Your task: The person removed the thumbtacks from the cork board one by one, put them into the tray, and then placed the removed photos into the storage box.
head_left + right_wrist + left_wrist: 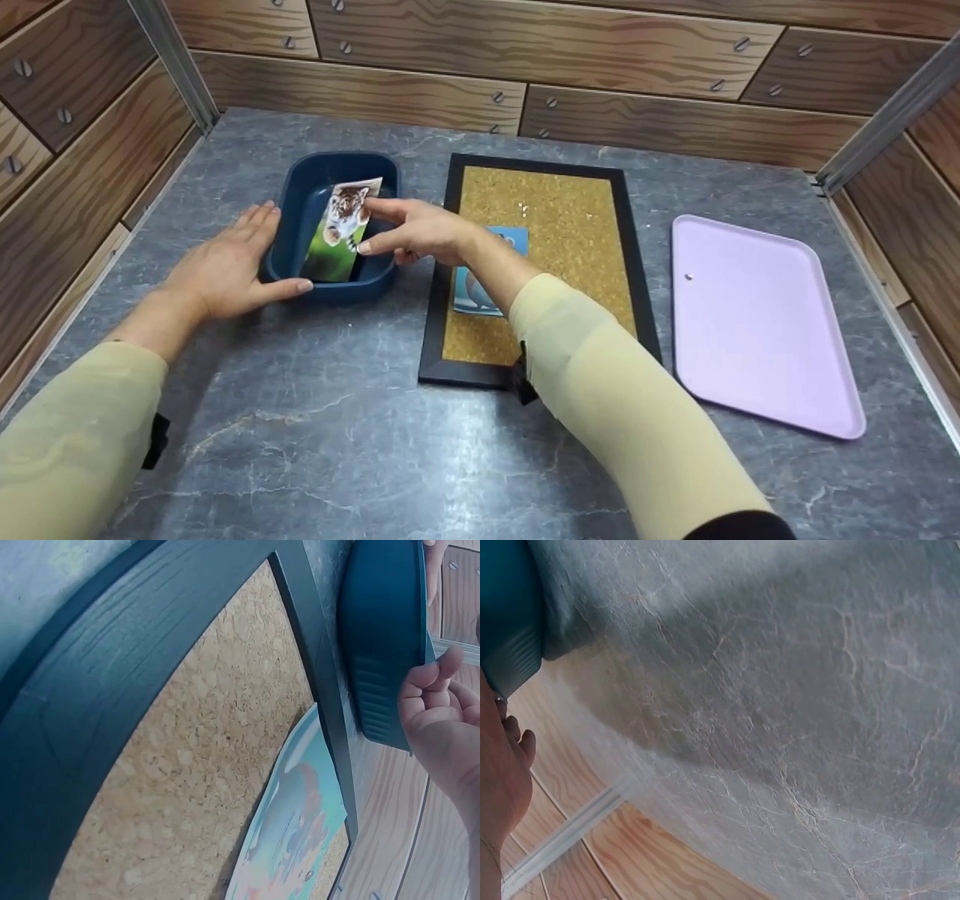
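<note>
A dark blue plastic tub (341, 292) stands at the back left. My left hand (225, 262) rests against its near left corner, the fingers straight along the left side and the thumb at the near rim. Inside the tub a tiger picture card (337, 232) is tilted, with green at its lower end. My right hand (424, 229) reaches over the tub's right rim and pinches the card's right edge with thumb and forefinger. In the right wrist view the right hand (442, 709) is above the tub (386, 637), its other fingers curled.
A black-framed cork board (577, 255) lies right of the tub. On it a blue sea-animal card (480, 296) is partly hidden under my right forearm. Farther right is a lilac tray (757, 322). Wood-patterned walls (420, 90) enclose the grey marbled table (315, 420).
</note>
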Demonstrator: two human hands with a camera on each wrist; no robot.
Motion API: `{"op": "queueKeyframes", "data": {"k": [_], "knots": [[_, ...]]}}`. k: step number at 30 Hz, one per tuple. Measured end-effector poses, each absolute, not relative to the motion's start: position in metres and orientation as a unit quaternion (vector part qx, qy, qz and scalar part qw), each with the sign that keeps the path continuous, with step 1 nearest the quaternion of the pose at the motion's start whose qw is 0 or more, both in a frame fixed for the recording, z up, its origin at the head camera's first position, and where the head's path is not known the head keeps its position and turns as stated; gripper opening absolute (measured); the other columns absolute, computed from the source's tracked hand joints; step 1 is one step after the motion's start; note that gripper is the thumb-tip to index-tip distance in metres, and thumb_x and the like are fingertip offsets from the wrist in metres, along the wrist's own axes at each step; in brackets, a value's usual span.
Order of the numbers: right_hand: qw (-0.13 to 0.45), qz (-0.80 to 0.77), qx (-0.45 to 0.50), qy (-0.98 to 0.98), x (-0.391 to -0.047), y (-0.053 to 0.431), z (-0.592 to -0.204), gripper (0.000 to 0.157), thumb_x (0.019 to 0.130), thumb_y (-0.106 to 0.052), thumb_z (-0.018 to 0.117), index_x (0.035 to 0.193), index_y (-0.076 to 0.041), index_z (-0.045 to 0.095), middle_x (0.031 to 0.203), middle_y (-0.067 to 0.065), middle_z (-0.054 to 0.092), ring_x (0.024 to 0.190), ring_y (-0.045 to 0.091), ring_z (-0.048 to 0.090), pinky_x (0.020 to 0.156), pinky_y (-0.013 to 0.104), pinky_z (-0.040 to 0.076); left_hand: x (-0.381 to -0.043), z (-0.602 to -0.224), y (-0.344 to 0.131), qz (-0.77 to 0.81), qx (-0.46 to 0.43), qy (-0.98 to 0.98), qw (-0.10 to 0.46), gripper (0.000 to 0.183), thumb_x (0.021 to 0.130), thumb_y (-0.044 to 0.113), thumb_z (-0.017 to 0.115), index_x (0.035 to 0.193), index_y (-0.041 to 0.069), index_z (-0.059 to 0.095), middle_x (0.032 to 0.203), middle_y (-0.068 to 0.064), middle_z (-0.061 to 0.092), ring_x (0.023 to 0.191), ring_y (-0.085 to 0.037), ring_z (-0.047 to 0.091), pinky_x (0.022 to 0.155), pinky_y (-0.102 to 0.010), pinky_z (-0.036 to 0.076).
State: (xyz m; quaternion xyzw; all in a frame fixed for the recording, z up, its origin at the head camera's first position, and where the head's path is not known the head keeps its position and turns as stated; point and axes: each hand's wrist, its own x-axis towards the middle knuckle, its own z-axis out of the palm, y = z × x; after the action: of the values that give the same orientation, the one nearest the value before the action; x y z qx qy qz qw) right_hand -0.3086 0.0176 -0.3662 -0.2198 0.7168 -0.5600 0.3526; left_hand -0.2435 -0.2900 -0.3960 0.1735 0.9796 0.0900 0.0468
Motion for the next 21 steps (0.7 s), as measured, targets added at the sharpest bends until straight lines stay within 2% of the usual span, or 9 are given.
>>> {"op": "queueKeyframes", "data": {"k": [5, 13, 21], "knots": [[0.362, -0.553, -0.219, 0.717, -0.3089, 0.019, -0.3691, 0.089, 0.099, -0.015, 0.076, 0.171, -0.019, 0.024, 0.173, 0.003, 0.031, 0.061, 0.015, 0.04, 0.064, 0.033, 0.037, -0.2433, -0.3964, -0.2896, 0.088, 0.172, 0.98, 0.052, 0.122, 0.093, 0.083, 0.052, 0.169, -0.003, 0.008, 0.175, -0.025, 0.007, 0.161, -0.045, 0.009, 0.12, -0.072, 0.025], [0.353, -0.524, -0.227, 0.741, -0.3066, 0.0189, -0.3713, 0.091, 0.098, -0.019, 0.078, 0.171, -0.02, 0.024, 0.172, 0.005, 0.032, 0.063, 0.015, 0.048, 0.069, 0.036, 0.044, -0.2421, -0.3967, -0.2904, 0.096, 0.171, 0.979, 0.049, 0.121, 0.093, 0.081, 0.054, 0.169, -0.003, 0.01, 0.175, -0.024, 0.008, 0.161, -0.044, 0.01, 0.121, -0.07, 0.026], [0.338, -0.506, -0.239, 0.757, -0.3054, 0.0185, -0.3721, 0.092, 0.098, -0.022, 0.078, 0.172, -0.02, 0.022, 0.175, 0.005, 0.027, 0.062, 0.017, 0.046, 0.068, 0.038, 0.044, -0.2428, -0.3962, -0.2901, 0.094, 0.169, 0.98, 0.051, 0.122, 0.093, 0.082, 0.054, 0.168, -0.003, 0.01, 0.175, -0.025, 0.008, 0.161, -0.045, 0.01, 0.12, -0.07, 0.025]]}}
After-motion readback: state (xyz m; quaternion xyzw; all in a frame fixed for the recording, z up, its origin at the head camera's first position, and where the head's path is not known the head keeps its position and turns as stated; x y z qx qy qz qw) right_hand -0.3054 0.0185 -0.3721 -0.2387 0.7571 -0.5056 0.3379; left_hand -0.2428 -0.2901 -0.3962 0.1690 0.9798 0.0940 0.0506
